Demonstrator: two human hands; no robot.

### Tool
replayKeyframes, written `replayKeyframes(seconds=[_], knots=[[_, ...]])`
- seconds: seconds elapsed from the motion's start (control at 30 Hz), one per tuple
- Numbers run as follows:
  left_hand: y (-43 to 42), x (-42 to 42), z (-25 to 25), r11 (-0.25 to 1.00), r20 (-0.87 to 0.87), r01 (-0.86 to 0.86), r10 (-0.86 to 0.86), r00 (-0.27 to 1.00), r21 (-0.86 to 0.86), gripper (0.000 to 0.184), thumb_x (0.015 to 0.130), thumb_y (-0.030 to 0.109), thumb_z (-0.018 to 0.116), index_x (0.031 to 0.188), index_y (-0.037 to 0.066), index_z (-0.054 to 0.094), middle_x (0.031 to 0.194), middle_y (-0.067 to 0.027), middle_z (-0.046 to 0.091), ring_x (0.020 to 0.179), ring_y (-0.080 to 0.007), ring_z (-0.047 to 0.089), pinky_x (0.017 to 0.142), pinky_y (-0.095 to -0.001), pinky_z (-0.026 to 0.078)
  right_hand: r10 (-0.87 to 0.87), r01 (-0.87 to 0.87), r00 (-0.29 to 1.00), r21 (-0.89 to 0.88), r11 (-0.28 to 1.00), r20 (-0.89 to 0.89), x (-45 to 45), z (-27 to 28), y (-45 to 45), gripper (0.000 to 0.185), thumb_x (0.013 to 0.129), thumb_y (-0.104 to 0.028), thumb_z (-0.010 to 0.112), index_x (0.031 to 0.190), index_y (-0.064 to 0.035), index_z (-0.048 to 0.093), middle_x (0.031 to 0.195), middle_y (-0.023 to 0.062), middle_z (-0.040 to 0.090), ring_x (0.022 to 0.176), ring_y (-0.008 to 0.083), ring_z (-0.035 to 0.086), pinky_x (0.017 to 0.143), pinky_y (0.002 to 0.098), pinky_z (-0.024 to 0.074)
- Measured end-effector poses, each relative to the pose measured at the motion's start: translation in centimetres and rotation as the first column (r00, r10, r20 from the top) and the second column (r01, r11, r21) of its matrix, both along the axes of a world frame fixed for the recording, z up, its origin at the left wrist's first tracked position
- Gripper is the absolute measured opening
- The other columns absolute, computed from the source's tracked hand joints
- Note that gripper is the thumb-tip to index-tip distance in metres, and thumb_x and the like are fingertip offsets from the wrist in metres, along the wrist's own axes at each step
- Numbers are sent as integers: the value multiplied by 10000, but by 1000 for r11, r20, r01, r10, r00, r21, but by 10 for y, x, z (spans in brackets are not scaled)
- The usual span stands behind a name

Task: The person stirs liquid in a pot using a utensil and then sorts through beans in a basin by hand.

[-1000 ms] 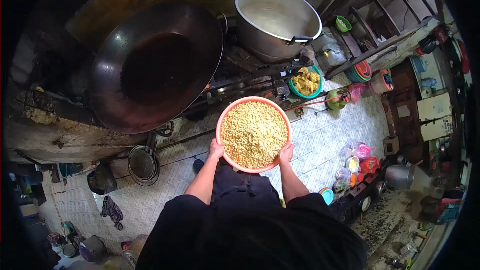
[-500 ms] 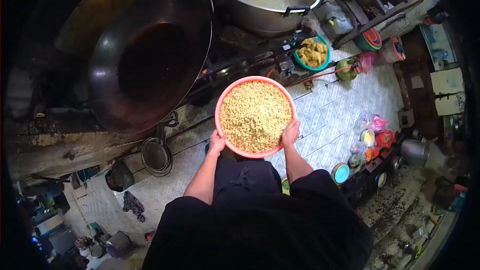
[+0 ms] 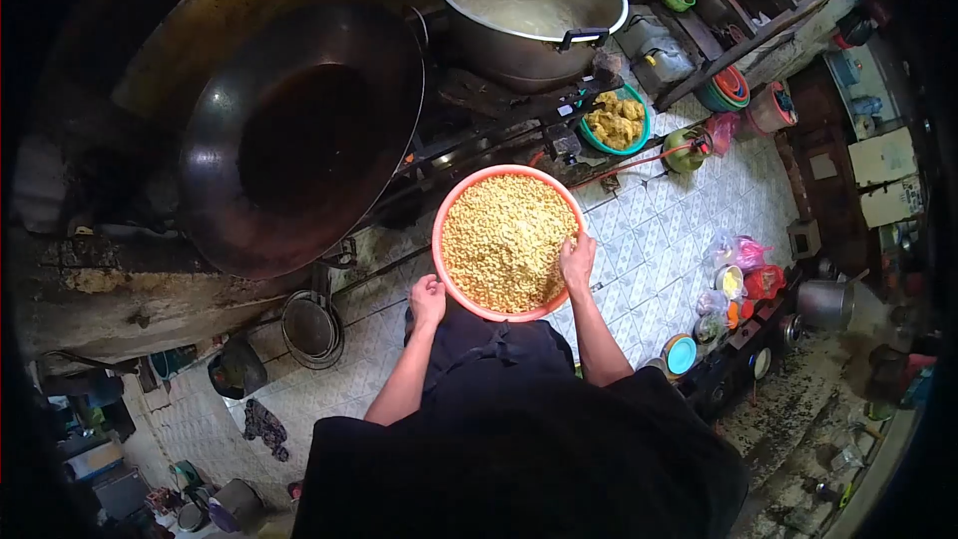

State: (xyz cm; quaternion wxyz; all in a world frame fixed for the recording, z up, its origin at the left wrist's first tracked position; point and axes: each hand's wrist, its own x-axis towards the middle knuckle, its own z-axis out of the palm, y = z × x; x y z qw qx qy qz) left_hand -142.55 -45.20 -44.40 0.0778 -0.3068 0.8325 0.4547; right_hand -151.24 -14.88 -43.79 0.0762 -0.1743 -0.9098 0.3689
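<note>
A round pink-orange basin (image 3: 465, 301) is heaped with pale yellow, chopped grain-like pieces (image 3: 511, 235), in front of my lap. My right hand (image 3: 577, 262) grips its right rim, fingertips at the edge of the pieces. Beside the lower left rim, my left hand (image 3: 427, 301) has its fingers curled in and looks slightly apart from the basin; nothing shows in it. What supports the basin from below is hidden.
A large dark wok (image 3: 299, 140) stands at the left. Beyond the basin are a big metal pot (image 3: 529, 50) and a green basin (image 3: 644, 130) of yellowish pieces. A gas cylinder (image 3: 687, 152) with a red hose stands on the tiled floor (image 3: 639, 230); strainers (image 3: 311, 327) hang at left.
My left hand has come off the basin's rim and curled its fingers, slightly lower. My right hand stays at the right rim, its fingers shifted inward. The basin sits slightly lower in view.
</note>
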Motion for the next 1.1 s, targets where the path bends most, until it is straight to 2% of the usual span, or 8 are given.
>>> replayKeyframes(seconds=[0.17, 0.3, 0.4, 0.43, 0.7, 0.97, 1.03, 1.1], knots=[[11, 0, 8, 990, -105, -32, 47, 993, 135, 228, 797, 65, 607, 1015, 1, 595, 878, -110, 650, 804, -168, 639, 719, -268, 505, 136, -179, 950, 132, 975, 280, -28, -14, -24, 298, 754, -160, 543, 971, 43, 565, 995, 311, 519, 943, 438, 509, 842, 469, 410], [12, -18, 15, 959, -198, 54, 2, 980, 277, 208, 803, 17, 576, 1007, -22, 591, 874, -111, 649, 786, -161, 641, 712, -254, 516, 340, -368, 895, 47, 928, 290, -48, -8, -31, 227, 747, -149, 554, 891, 15, 618, 842, 242, 611, 814, 373, 599, 745, 440, 473], [18, -42, 20, 921, -260, 131, -33, 965, 367, 181, 809, 0, 559, 982, -40, 594, 866, -125, 649, 791, -185, 649, 690, -260, 528, 335, -319, 922, -107, 942, 195, -45, 14, -35, 242, 750, -167, 586, 910, 9, 627, 769, 188, 643, 737, 307, 633, 701, 395, 496], [20, -50, 27, 901, -220, 142, -54, 974, 409, 182, 812, -14, 549, 987, -43, 592, 868, -123, 645, 771, -164, 648, 658, -244, 530, 291, -223, 910, -242, 944, 295, -43, 47, -41, 232, 737, -163, 605, 898, -1, 645, 781, 156, 655, 699, 237, 635, 659, 332, 488], [53, -74, 81, 850, -179, 196, -122, 976, 489, 248, 799, 38, 586, 1045, 40, 615, 956, -85, 639, 718, -125, 631, 616, -230, 519, 257, -166, 954, -444, 881, 152, -33, 15, -39, 139, 785, -98, 627, 836, 32, 629, 692, 43, 620, 590, 88, 534, 543, 231, 421], [67, -60, 67, 888, -364, 304, -171, 916, 346, 205, 782, 58, 620, 984, 28, 635, 845, -56, 659, 691, -96, 609, 643, -219, 500, 279, -116, 948, -650, 751, 153, -18, 54, -71, 117, 804, -116, 629, 812, -3, 658, 691, 19, 625, 604, 74, 532, 552, 221, 422], [70, -55, 81, 820, -305, 165, 12, 952, 548, 157, 806, 74, 611, 939, -5, 638, 792, -56, 655, 666, -85, 602, 607, -209, 491, 309, -81, 929, -701, 709, 205, -13, 66, -84, 143, 832, -119, 599, 896, 1, 642, 769, 37, 636, 645, 96, 570, 584, 225, 454], [70, -53, 73, 831, -306, 120, 63, 950, 543, 147, 818, 93, 609, 916, -14, 637, 778, -54, 650, 640, -84, 599, 582, -204, 485, 306, -73, 939, -780, 622, 156, -9, 56, -92, 153, 851, -93, 572, 955, 13, 607, 804, 44, 625, 659, 112, 581, 586, 224, 464]])
